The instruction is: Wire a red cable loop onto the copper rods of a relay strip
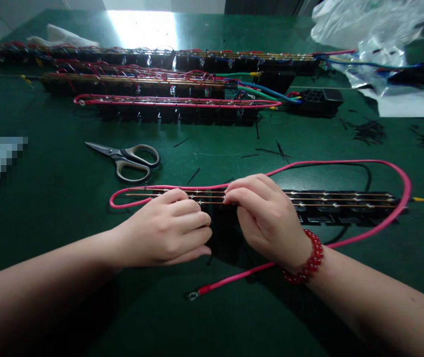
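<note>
A black strip-shaped assembly with thin copper-coloured rods and silvery joints along its top lies crosswise in front of me. Over its left part my left hand is closed, fingers curled; whatever they hold is hidden. My right hand, with a red bead bracelet at the wrist, pinches at the rods near the middle, and its fingertips hide what is between them. A red cable runs along the strip's far edge, bends back at the left end and loops widely at the right. Its ring terminal lies nearest me.
Scissors lie beyond my left hand. Thin black ties are scattered on the green table. Similar wired strips stretch across the back, with a black connector and clear plastic bags at the right.
</note>
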{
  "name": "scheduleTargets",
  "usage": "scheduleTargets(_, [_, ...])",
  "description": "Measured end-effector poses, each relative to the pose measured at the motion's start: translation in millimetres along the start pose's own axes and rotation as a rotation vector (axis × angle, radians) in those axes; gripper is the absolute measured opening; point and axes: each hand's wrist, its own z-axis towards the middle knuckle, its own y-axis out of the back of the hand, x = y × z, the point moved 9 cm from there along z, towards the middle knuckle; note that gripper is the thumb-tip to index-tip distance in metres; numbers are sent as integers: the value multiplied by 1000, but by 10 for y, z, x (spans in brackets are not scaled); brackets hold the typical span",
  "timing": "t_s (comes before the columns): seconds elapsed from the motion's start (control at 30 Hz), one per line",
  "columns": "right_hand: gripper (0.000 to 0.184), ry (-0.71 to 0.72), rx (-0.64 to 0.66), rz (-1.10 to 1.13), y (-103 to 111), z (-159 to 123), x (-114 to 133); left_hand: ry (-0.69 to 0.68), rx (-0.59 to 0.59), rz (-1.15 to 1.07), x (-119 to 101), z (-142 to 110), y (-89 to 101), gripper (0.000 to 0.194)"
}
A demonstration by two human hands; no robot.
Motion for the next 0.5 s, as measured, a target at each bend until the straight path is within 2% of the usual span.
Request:
scheduleTargets(0.17, [20,5,0,-18,-9,-5,-10,10,30,-33,38,-26,-59,20])
scheduleTargets(0.33, [22,6,2,-23,-12,-10,-13,1,29,-2,18,-8,-59,10])
scheduleTargets(0.5, [20,1,6,-13,-1,-1,-5,-1,34,52,10,4,-64,11])
